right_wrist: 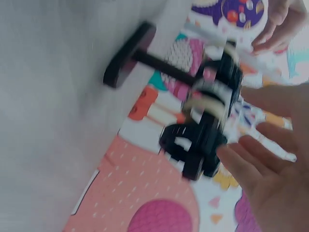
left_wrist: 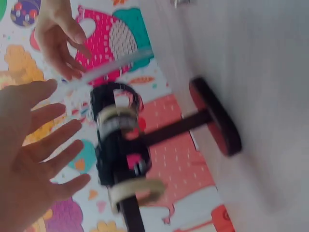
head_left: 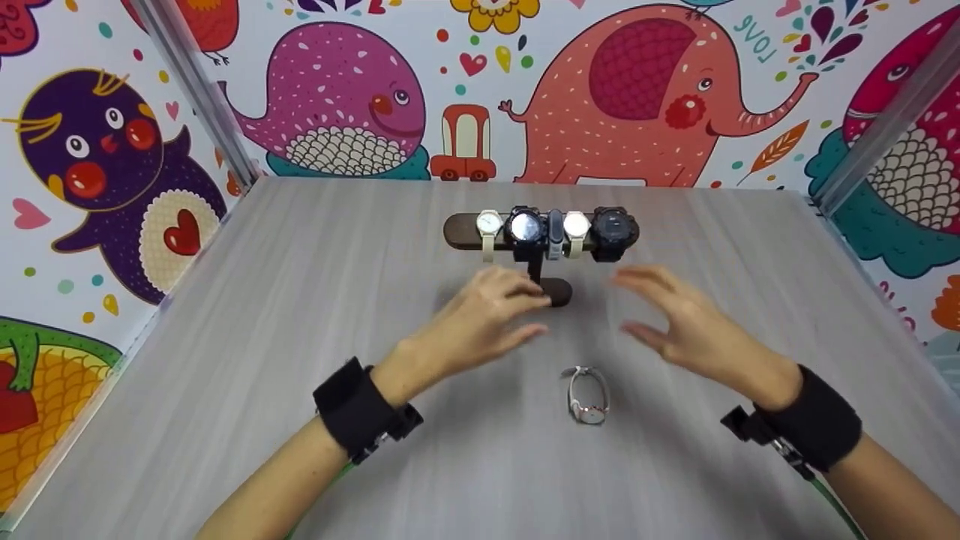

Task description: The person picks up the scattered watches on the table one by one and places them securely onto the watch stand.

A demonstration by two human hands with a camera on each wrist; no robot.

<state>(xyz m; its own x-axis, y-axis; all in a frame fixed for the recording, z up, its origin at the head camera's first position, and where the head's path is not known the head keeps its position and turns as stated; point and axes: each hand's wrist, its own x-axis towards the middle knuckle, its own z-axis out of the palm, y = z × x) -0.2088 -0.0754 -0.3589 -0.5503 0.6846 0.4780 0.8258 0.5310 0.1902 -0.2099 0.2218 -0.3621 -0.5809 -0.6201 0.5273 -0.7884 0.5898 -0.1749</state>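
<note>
Here, a dark watch stand (head_left: 541,259) is carrying five watches on its crossbar, white-strapped and black. It is standing on the table (head_left: 247,352) just beyond my left hand (head_left: 480,315) and right hand (head_left: 675,319), which I am holding spread and empty.

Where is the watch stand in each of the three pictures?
Head: the watch stand is centre, at the table's far side, beyond both hands.
Left wrist: it lies tilted mid-frame, right of the left hand.
Right wrist: it runs across mid-frame, above the right hand.
Shared landmark: its round dark base.
</note>
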